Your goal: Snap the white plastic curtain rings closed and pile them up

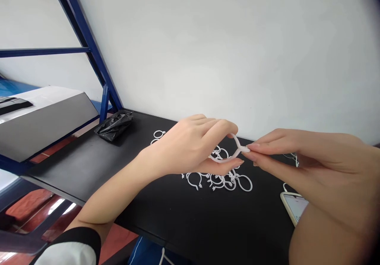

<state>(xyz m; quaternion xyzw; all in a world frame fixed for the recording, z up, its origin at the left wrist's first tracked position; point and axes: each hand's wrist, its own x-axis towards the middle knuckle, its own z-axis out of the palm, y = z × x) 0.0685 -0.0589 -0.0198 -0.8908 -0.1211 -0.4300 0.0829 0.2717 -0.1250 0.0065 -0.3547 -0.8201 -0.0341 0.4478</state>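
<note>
Above the black surface [178, 205] | left hand [187, 146] and right hand [311, 154] pinch a white plastic ring [236, 148] between their fingers, squeezing it narrow | loose rings [219, 182] lie below, partly hidden by the left hand | phone [293, 205] half-covered by the right forearm [326, 225]

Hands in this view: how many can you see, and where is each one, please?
2. The left hand is over the black table at centre, the right hand at right; both hold a white plastic ring. No others show.

Single head-worn view, facing forward and down, close over left hand [187, 146], right hand [314, 154] and black tabletop [184, 205], white wall [225, 55] across upper frame
</note>
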